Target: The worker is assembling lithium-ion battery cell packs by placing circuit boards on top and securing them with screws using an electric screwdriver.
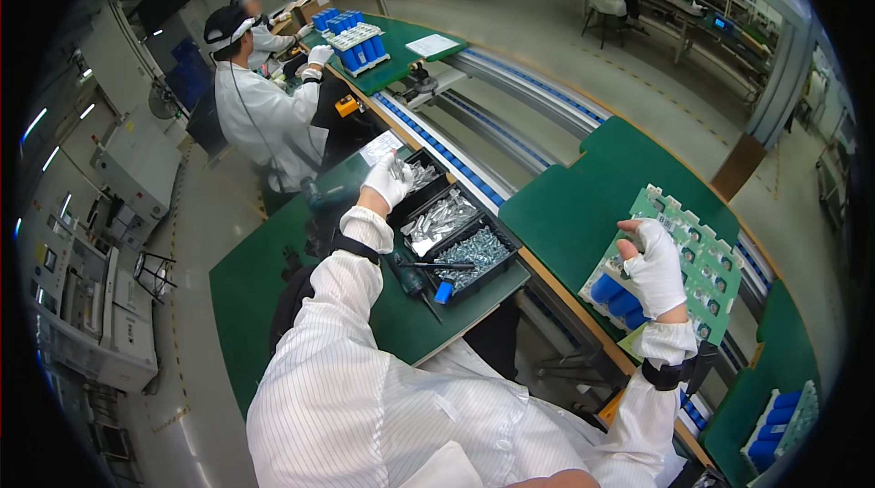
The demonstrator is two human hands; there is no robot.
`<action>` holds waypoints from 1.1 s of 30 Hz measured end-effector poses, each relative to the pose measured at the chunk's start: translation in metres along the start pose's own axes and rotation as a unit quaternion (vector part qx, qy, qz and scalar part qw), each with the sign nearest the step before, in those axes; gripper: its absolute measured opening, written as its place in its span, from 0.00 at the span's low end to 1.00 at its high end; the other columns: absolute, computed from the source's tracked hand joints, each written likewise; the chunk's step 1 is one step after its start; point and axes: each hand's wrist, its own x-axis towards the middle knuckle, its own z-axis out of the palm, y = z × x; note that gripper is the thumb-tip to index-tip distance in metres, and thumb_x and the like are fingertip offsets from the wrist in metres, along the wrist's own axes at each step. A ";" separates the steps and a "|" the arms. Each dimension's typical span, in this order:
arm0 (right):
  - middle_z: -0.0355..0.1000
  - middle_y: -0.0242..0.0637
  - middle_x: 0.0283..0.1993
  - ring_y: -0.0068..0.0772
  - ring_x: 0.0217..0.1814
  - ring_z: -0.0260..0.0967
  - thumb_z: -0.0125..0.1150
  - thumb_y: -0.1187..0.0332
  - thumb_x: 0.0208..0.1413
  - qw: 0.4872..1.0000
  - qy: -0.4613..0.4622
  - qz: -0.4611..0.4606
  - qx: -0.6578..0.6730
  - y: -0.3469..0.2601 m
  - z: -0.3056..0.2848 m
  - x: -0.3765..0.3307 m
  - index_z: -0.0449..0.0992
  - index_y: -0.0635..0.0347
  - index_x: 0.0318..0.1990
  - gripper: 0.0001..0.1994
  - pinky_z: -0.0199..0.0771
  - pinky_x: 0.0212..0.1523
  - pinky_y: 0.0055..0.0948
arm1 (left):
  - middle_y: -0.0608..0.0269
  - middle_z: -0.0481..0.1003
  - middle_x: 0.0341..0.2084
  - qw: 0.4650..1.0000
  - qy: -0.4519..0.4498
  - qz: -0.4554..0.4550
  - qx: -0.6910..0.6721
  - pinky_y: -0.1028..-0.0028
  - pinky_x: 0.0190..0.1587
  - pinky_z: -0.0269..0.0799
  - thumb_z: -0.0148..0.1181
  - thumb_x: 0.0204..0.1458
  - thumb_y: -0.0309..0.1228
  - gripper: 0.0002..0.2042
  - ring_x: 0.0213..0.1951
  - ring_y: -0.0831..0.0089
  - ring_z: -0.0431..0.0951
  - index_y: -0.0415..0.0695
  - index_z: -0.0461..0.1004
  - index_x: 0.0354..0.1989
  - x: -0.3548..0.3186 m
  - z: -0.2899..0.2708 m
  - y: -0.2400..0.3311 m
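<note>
My left hand (388, 182), in a white glove, is closed at the near edge of the far black bin, with a small silvery metal piece (396, 165) showing at its fingers. Shiny metal pieces (423, 174) lie in that bin, partly hidden by the hand. Over a battery pack on the right, my right hand (658, 271) has its thumb and forefinger apart, bare tips showing; its other fingers are curled and partly hidden. The pack has blue cylindrical cells (620, 299) under a pale green holder plate (706, 274).
Nearer bins hold silvery metal strips (441, 222) and many small screws (474, 256). A dark power screwdriver (412, 278) lies beside them on the green table (264, 260). A blue-lined conveyor rail (447, 153) runs past. Co-workers (264, 96) sit at the far left, near another blue-celled pack (362, 51).
</note>
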 end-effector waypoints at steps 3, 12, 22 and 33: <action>0.72 0.40 0.37 0.35 0.39 0.71 0.63 0.75 0.51 1.000 -0.002 0.021 0.018 -0.001 -0.001 -0.001 0.75 0.63 0.44 0.12 0.71 0.43 0.29 | 0.70 0.70 0.23 0.997 -0.045 -0.054 -0.015 0.76 0.24 0.69 0.53 0.61 0.37 0.07 0.25 0.77 0.70 0.50 0.72 0.33 -0.024 0.028 -0.018; 0.72 0.42 0.45 0.45 0.46 0.71 0.69 0.75 0.39 0.972 0.046 -0.207 -0.102 -0.043 0.012 -0.023 0.74 0.60 0.48 0.23 0.70 0.48 0.36 | 0.73 0.66 0.20 0.965 -0.091 -0.244 -0.007 0.82 0.21 0.64 0.55 0.59 0.33 0.06 0.22 0.81 0.68 0.52 0.66 0.31 -0.163 0.120 -0.154; 0.75 0.43 0.45 0.41 0.47 0.72 0.52 0.62 0.62 0.991 0.039 0.071 0.107 -0.012 0.078 -0.129 0.77 0.61 0.48 0.15 0.69 0.51 0.32 | 0.67 0.72 0.32 0.836 -0.341 -0.376 0.210 0.81 0.22 0.63 0.45 0.64 0.37 0.11 0.28 0.80 0.71 0.45 0.67 0.48 -0.253 0.077 -0.257; 0.60 0.50 0.62 0.49 0.63 0.61 0.73 0.56 0.39 0.995 -0.025 0.054 0.077 -0.001 0.087 -0.186 0.54 0.62 0.67 0.48 0.62 0.62 0.36 | 0.64 0.76 0.38 0.813 -0.231 -0.520 0.124 0.69 0.43 0.73 0.47 0.63 0.46 0.16 0.40 0.70 0.77 0.48 0.70 0.47 -0.243 0.036 -0.287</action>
